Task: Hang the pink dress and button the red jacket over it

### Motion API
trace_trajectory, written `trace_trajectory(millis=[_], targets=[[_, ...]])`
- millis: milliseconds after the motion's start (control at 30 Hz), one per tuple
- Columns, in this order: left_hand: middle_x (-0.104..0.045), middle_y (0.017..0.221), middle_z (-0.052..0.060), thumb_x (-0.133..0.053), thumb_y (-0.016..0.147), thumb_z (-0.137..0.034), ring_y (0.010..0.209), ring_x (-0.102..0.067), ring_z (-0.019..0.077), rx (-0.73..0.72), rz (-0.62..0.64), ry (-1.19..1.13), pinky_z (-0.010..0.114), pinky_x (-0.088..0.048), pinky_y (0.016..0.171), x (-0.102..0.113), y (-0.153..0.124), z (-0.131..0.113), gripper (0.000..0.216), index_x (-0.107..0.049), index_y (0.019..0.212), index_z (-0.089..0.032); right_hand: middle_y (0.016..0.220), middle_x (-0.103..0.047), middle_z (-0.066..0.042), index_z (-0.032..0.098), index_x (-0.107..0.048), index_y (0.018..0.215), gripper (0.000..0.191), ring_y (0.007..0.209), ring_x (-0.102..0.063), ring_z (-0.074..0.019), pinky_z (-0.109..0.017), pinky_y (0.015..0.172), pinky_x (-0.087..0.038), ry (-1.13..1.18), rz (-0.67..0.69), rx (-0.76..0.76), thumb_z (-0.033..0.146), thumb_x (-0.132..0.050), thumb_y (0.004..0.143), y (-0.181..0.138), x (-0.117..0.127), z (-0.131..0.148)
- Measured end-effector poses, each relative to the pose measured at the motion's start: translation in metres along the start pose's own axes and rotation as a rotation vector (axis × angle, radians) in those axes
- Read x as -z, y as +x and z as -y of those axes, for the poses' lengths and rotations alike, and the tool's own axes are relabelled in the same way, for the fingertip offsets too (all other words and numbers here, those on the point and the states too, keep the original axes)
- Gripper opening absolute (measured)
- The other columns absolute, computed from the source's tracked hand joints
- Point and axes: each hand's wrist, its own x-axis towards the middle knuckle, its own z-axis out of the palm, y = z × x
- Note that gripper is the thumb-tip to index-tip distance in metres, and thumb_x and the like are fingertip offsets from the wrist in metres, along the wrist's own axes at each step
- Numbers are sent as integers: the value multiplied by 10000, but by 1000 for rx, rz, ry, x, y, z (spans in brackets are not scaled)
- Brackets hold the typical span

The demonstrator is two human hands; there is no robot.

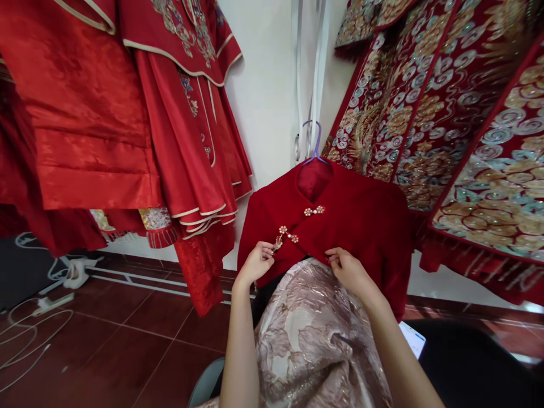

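A dark red velvet jacket (361, 218) hangs in front of me from a purple hanger (318, 146). Two jewelled flower clasps run across its front: the upper clasp (313, 211) joins the two sides, and the lower clasp (289, 234) sits by the slanting edge. My left hand (258, 262) pinches the jacket's front edge, just under a dangling ornament (277, 243) at the lower clasp. With closed fingers, my right hand (345, 268) grips the jacket's bottom hem farther right. Below the hem, shiny pinkish-silver patterned fabric (314, 328) covers my lap.
Red garments (93, 124) hang at the left, and heavily embroidered red-and-gold garments (429, 113) hang at the right. White cables (25, 334) and a power strip (53, 304) lie on the tiled floor. Beside my right forearm is a lit phone (413, 340) near a black seat (476, 362).
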Motion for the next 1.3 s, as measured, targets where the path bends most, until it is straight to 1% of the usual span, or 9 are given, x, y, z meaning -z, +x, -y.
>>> trace_trajectory(millis=[133, 367, 467, 533, 633, 767, 900, 1100, 1300], targets=[[-622, 843, 50, -553, 663, 9, 751, -588, 120, 13, 40, 64, 277, -489, 765, 5, -4, -9, 253, -597, 879, -114, 858, -657, -52, 168, -632, 962, 222, 758, -631, -145, -276, 748, -504, 93, 93, -4, 131, -505, 783, -4, 8, 4], [-697, 890, 84, -621, 676, -31, 813, -642, 148, 6, 89, 75, 288, -507, 812, 8, -6, -16, 217, -674, 869, -115, 803, -641, -29, 168, -640, 938, 215, 689, -592, -127, -253, 679, -487, 91, 158, -32, 160, -645, 723, -12, 13, 16], [-710, 847, 85, -630, 681, -44, 774, -647, 140, 13, 154, 52, 281, -519, 793, 4, -5, -14, 187, -689, 848, -103, 850, -629, -31, 183, -654, 908, 219, 757, -595, -143, -270, 736, -494, 68, 226, 52, 178, -680, 691, -13, 10, 17], [-722, 856, 93, -646, 678, -60, 781, -660, 146, 23, 181, 28, 289, -525, 808, 1, -4, -12, 186, -701, 851, -95, 928, -617, -62, 176, -665, 918, 210, 839, -598, -167, -303, 813, -489, 4, 169, 86, 176, -659, 708, -12, 5, 15], [-739, 914, 94, -675, 657, -83, 848, -682, 169, 68, 214, -22, 308, -527, 863, -5, -4, -11, 216, -722, 867, -103, 1044, -615, -121, 144, -637, 1068, 296, 971, -595, -207, -354, 910, -464, -35, 50, 86, 186, -581, 780, -8, -4, 9], [-745, 934, 90, -708, 623, -92, 895, -692, 200, 134, 230, -70, 340, -522, 909, -11, -4, -9, 276, -735, 896, -111, 1203, -582, -190, 87, -559, 1215, 431, 1123, -556, -254, -401, 995, -417, -50, 13, 76, 182, -559, 794, -2, -18, 1], [-739, 960, 106, -696, 642, -92, 906, -696, 206, 146, 221, -61, 346, -517, 922, -11, -3, -9, 283, -734, 923, -97, 1045, -636, -155, 84, -588, 1132, 372, 988, -600, -230, -373, 917, -459, -109, -27, 29, 114, -536, 764, 2, -22, -2], [-743, 954, 88, -693, 666, -119, 900, -695, 194, 64, 199, -26, 338, -523, 913, -6, -3, -7, 229, -740, 890, -120, 805, -677, -33, 185, -666, 883, 156, 718, -616, -149, -263, 689, -479, 29, 75, 10, 197, -610, 737, -2, -6, -1], [-746, 899, 101, -668, 686, -88, 857, -699, 187, 46, 177, -35, 328, -529, 890, -6, -2, -7, 221, -730, 898, -92, 787, -712, -25, 187, -701, 843, 182, 751, -665, -154, -265, 717, -521, 356, 215, 5, 310, -681, 711, -8, -11, 23]])
